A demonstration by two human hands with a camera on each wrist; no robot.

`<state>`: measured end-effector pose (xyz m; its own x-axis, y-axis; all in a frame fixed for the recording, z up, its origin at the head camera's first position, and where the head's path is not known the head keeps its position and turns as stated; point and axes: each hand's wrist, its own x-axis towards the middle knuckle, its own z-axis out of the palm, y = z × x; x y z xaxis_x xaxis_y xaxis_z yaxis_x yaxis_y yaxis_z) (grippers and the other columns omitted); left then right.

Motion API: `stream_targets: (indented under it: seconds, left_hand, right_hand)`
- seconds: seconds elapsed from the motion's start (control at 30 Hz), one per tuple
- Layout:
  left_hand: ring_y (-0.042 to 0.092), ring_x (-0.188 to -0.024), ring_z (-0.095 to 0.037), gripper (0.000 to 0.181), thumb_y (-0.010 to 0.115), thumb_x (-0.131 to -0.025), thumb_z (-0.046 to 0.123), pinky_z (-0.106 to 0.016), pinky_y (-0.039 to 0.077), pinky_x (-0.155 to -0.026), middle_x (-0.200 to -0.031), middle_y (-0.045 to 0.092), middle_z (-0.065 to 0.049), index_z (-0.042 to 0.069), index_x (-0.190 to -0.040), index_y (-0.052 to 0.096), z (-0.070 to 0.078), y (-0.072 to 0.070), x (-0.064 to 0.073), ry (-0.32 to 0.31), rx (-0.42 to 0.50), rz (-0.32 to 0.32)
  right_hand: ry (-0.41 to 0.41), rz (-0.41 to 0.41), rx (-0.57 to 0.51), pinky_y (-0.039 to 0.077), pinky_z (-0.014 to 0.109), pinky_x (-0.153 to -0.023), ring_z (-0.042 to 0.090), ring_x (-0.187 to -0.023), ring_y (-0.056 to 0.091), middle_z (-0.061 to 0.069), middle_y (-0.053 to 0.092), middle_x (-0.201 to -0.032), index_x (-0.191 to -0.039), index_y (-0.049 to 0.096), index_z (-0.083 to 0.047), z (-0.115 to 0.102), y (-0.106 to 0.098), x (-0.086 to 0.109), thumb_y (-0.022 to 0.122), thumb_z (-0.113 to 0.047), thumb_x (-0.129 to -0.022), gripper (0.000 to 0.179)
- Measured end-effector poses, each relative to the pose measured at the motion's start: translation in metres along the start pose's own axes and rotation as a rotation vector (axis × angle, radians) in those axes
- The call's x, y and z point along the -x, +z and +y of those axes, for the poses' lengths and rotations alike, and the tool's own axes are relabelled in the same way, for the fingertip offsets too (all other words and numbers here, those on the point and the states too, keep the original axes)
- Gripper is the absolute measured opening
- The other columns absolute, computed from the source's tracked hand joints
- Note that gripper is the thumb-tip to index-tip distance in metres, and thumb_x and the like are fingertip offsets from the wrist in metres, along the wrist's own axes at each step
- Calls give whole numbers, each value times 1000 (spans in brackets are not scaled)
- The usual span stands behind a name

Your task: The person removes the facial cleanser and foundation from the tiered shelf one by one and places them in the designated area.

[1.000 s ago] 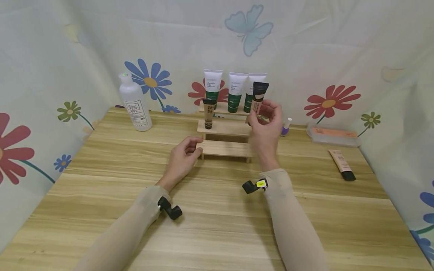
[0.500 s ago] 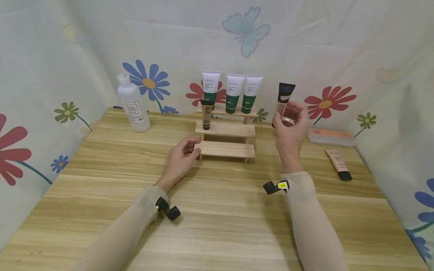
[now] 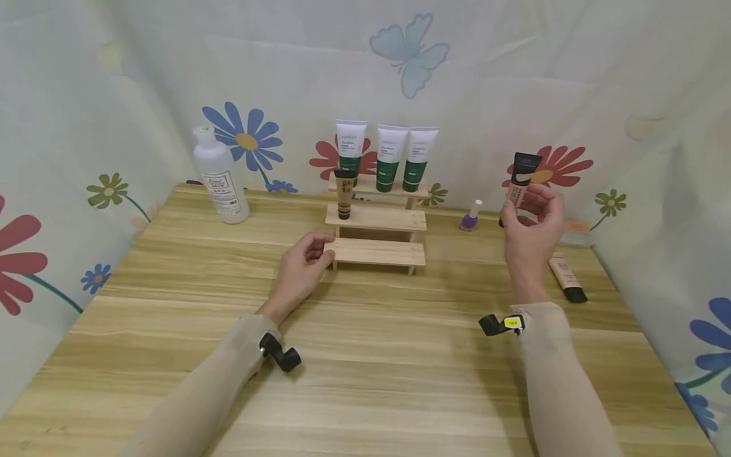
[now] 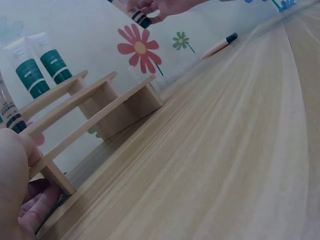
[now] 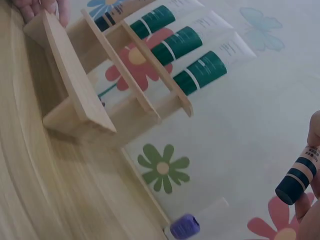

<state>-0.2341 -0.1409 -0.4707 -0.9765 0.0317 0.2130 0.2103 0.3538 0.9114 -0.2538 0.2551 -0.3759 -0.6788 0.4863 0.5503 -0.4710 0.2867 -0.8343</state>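
In the head view my right hand [image 3: 533, 231] pinches a small black-and-beige cosmetic tube [image 3: 518, 183], raised above the right side of the table. Its black cap points down in the right wrist view. My left hand [image 3: 302, 266] grips the left end of the lowest step of a three-step wooden display stand [image 3: 379, 252]. In the left wrist view the fingers [image 4: 41, 207] reach under that step's end. Another small beige tube [image 3: 344, 195] with black ends stands at the left of the middle step. Three white-and-green tubes [image 3: 387, 162] stand on the top step.
A purple nail polish bottle [image 3: 469, 219] stands right of the stand. A beige BB cream tube [image 3: 566, 277] lies at the right, near a flat clear case [image 3: 578, 237] partly behind my right hand. A large white bottle [image 3: 221, 181] stands at the back left. Flowered cloth surrounds the table.
My right hand has carried the small tube from beside the stand's upper steps out to the right, uncovering the nail polish bottle. My left hand keeps its grip on the stand.
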Motion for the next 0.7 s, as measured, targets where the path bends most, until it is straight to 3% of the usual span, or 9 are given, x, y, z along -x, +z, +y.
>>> stream_targets:
  seconds: [0.4,0.7]
  left_hand:
    - [71,-114,-21,26,71,-109,21,-26,59,-95,-124,72,-6,18,-135,75,-2,0,-1,-6,-12,1]
    - [71,-113,-21,26,71,-110,21,-25,59,-93,-124,72,-7,17,-136,75,-3,0,-2,8,-4,-1]
  right_hand:
    - [54,22,72,51,23,-83,11,-102,63,-5,64,-114,-133,66,-4,-18,-34,18,75,-2,-99,35]
    - [65,-8,154,52,18,-78,9,-98,64,-6,65,-111,-132,65,4,1,-55,28,75,-4,-99,35]
